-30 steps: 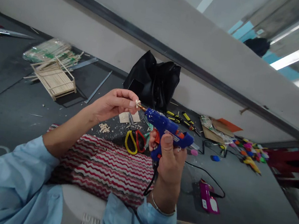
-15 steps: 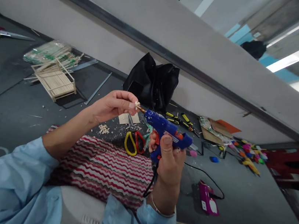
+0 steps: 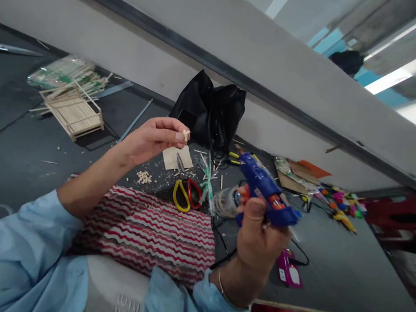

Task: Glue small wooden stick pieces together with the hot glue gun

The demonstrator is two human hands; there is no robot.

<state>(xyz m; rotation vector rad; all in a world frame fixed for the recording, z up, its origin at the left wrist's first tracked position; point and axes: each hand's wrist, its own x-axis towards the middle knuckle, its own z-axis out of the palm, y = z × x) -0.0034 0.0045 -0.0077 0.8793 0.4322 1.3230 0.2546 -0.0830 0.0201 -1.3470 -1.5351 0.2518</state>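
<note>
Between the thumb and fingertips of my left hand [image 3: 152, 140] is a small pale wooden piece [image 3: 186, 135], its exact shape too small to make out. My right hand [image 3: 258, 235] is wrapped round a blue glue gun [image 3: 262, 184], its nozzle pointing up and to the left, apart from the piece. Below my left hand lie a small heap of pale wooden bits [image 3: 144, 177] and a beige card [image 3: 171, 157]. Scissors with yellow and red handles [image 3: 181, 201] rest between the hands, blades toward the card. A clear jar [image 3: 226, 202] stands just left of the glue gun.
A striped cloth [image 3: 151, 230] covers the table's near edge. A small stick-built frame [image 3: 71, 111] and a bag of sticks [image 3: 61, 72] lie left. A black bag [image 3: 210, 110] leans against the wall. Colourful pompoms [image 3: 341, 200] and a purple device [image 3: 288, 270] are at right.
My right hand has drawn the glue gun away to the right, so its nozzle has left the small wooden piece. The jar has come into view. My left hand still pinches the piece.
</note>
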